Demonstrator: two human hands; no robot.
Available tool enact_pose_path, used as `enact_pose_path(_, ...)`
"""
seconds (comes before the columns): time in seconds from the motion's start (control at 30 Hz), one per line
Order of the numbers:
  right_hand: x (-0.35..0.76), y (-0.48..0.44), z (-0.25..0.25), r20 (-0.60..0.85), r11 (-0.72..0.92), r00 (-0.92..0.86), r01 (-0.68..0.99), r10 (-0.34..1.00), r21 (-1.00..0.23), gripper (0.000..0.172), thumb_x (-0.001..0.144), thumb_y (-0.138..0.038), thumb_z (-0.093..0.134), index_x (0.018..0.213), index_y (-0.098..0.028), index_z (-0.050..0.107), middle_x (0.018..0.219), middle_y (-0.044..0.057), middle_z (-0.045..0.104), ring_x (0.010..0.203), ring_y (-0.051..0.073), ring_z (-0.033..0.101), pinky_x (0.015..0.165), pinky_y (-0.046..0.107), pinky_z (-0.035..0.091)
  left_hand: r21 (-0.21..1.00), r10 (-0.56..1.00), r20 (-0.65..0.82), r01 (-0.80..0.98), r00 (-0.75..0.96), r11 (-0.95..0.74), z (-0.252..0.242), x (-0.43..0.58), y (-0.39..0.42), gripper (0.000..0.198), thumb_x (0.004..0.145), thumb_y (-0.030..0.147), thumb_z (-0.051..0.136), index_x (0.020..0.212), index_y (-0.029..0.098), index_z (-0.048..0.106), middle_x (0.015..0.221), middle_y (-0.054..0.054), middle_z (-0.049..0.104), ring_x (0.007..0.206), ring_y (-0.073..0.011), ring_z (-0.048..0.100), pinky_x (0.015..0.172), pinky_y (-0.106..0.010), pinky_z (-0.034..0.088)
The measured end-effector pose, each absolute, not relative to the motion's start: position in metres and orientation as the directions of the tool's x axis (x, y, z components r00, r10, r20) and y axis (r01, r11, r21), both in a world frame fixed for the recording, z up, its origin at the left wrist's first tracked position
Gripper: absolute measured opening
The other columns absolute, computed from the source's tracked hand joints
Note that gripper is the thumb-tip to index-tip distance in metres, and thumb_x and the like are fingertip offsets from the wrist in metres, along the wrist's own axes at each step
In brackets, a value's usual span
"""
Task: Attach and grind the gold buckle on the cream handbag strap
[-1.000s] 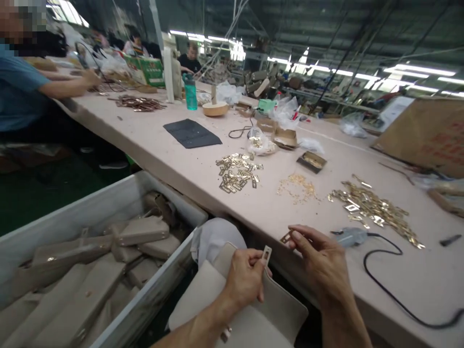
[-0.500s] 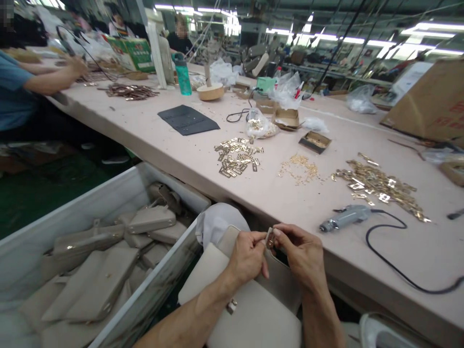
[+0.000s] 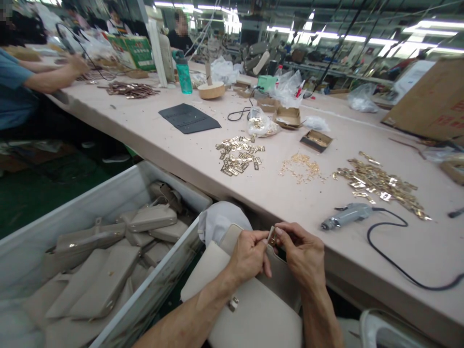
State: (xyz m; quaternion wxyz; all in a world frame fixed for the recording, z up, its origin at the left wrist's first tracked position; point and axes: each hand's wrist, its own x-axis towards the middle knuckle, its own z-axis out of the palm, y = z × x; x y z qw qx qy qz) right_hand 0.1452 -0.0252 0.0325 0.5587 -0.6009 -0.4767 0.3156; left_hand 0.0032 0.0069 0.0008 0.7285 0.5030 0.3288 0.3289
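A beige handbag (image 3: pixel 266 304) lies below my hands at the table's near edge, with a metal clasp (image 3: pixel 233 303) on its front. My left hand (image 3: pixel 250 256) pinches the bag's flap tab between thumb and fingers. Opposite it, my right hand (image 3: pixel 302 249) has thumb and forefinger closed on a small gold metal fitting (image 3: pixel 272 239) against that tab. Fingers partly cover the fitting, so its exact seat on the tab is hard to see.
A grey electric screwdriver (image 3: pixel 346 216) with a black cord lies right of my hands. Piles of gold plates (image 3: pixel 239 155), tiny screws (image 3: pixel 302 167) and gold fittings (image 3: pixel 384 183) cover parts of the table (image 3: pixel 286 205). At left, a white bin (image 3: pixel 145 285) holds several beige bags. A co-worker's arm (image 3: pixel 54 79) is far left.
Both hands keep their grip at the flap tab, with only slight finger movement around the fitting. The whole view has shifted a little.
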Motion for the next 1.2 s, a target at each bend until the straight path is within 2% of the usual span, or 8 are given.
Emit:
enact_pose_path(0.23, 0.143, -0.025, 0.026, 0.155, 0.077, 0.335, 0.233, 0.93, -0.969, 0.022, 0.094, -0.04, 0.075, 0.097, -0.019, 0.075, 0.077, 0.004, 0.066, 0.059, 0.018, 0.06, 0.05, 0.025, 0.051, 0.949, 0.805, -0.147, -0.148, 0.575, 0.279, 0.003, 0.0, 0.007, 0.038, 0.099, 0.028, 0.051, 0.121, 0.007, 0.074, 0.046, -0.002, 0.063, 0.032, -0.0122, 0.054, 0.034, -0.014, 0.037)
enact_pose_path(0.43, 0.141, -0.025, 0.028, 0.233, 0.127, 0.341, 0.305, 0.911, -0.944, 0.024, 0.095, -0.042, 0.074, 0.094, -0.018, 0.077, 0.086, 0.007, 0.066, 0.067, 0.019, 0.063, 0.055, 0.026, 0.053, 0.949, 0.812, -0.142, -0.156, 0.567, 0.274, 0.002, 0.0, 0.007, 0.039, 0.1, 0.028, 0.052, 0.124, 0.005, 0.073, 0.046, -0.003, 0.064, 0.032, -0.0112, 0.05, 0.035, -0.014, 0.038)
enact_pose_path(0.67, 0.143, -0.027, 0.029, 0.251, 0.16, 0.313, 0.289, 0.916, -0.944, 0.016, 0.095, -0.035, 0.072, 0.1, -0.021, 0.08, 0.096, 0.007, 0.064, 0.07, 0.019, 0.064, 0.051, 0.025, 0.053, 0.947, 0.828, -0.133, -0.177, 0.545, 0.268, 0.005, 0.001, 0.004, 0.035, 0.098, 0.026, 0.053, 0.116, 0.007, 0.076, 0.045, -0.001, 0.062, 0.031, -0.0102, 0.049, 0.034, -0.013, 0.035)
enact_pose_path(0.8, 0.146, -0.03, 0.029, 0.238, 0.13, 0.339, 0.312, 0.91, -0.941, 0.017, 0.094, -0.036, 0.074, 0.102, -0.021, 0.078, 0.094, 0.007, 0.068, 0.08, 0.021, 0.068, 0.062, 0.026, 0.057, 0.946, 0.836, -0.133, -0.183, 0.532, 0.267, 0.007, 0.003, 0.003, 0.034, 0.097, 0.026, 0.053, 0.11, 0.008, 0.078, 0.044, -0.001, 0.061, 0.031, -0.0108, 0.051, 0.034, -0.014, 0.035)
enact_pose_path(1.0, 0.151, -0.033, 0.025, 0.231, 0.127, 0.321, 0.315, 0.918, -0.941, 0.018, 0.095, -0.036, 0.074, 0.102, -0.02, 0.078, 0.096, 0.007, 0.07, 0.084, 0.023, 0.069, 0.065, 0.028, 0.057, 0.951, 0.834, -0.131, -0.169, 0.536, 0.258, 0.008, 0.004, 0.002, 0.035, 0.098, 0.025, 0.052, 0.114, 0.009, 0.078, 0.045, 0.0, 0.06, 0.032, -0.0115, 0.051, 0.035, -0.014, 0.035)
enact_pose_path(1.2, 0.151, -0.034, 0.028, 0.259, 0.151, 0.301, 0.339, 0.918, -0.929, 0.014, 0.095, -0.033, 0.073, 0.101, -0.021, 0.08, 0.092, 0.005, 0.069, 0.078, 0.02, 0.067, 0.063, 0.026, 0.055, 0.95, 0.838, -0.115, -0.189, 0.533, 0.25, 0.0, 0.005, 0.001, 0.033, 0.099, 0.026, 0.053, 0.114, 0.01, 0.078, 0.047, 0.0, 0.061, 0.034, -0.0114, 0.054, 0.034, -0.014, 0.031)
